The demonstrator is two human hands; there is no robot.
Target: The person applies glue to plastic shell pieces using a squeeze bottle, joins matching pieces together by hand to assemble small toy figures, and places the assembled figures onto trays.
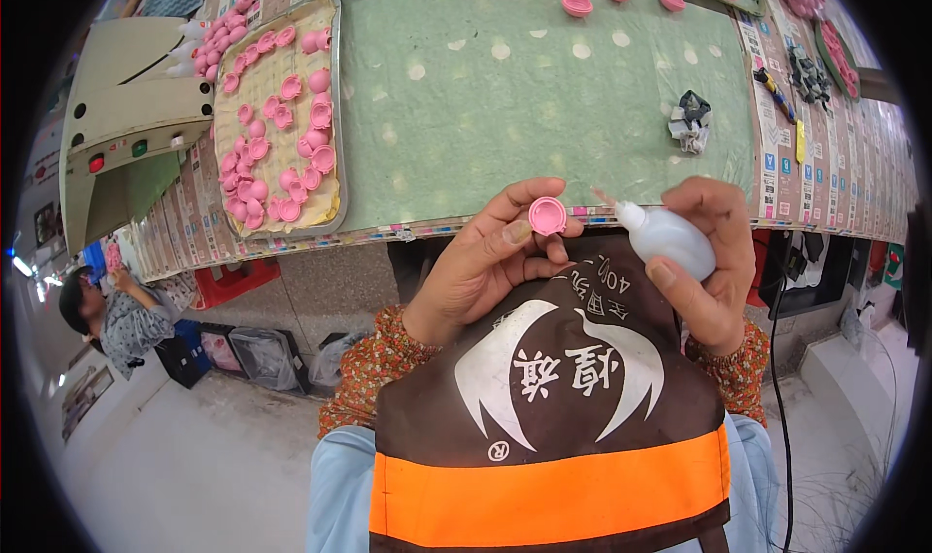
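Between the thumb and fingers of my left hand (490, 254) is a small round pink plastic part (548, 215), its hollow, rimmed side facing up. My right hand (714, 262) is wrapped round a white squeeze bottle (672, 242) that lies tilted, its thin nozzle pointing left toward the pink part. A gap separates nozzle and part. Both hands are just in front of the table's near edge, above my dark apron. Beyond them spreads a green table cover (544, 97) with pale spots. What the bottle contains cannot be made out.
Left on the table is a metal tray (340, 116) of many pink parts, beside a beige machine (136, 135) with buttons. More pink cups (577, 5) lie at the far edge. A crumpled dark-and-white cloth (690, 122) sits right. Another person (116, 310) is at far left.
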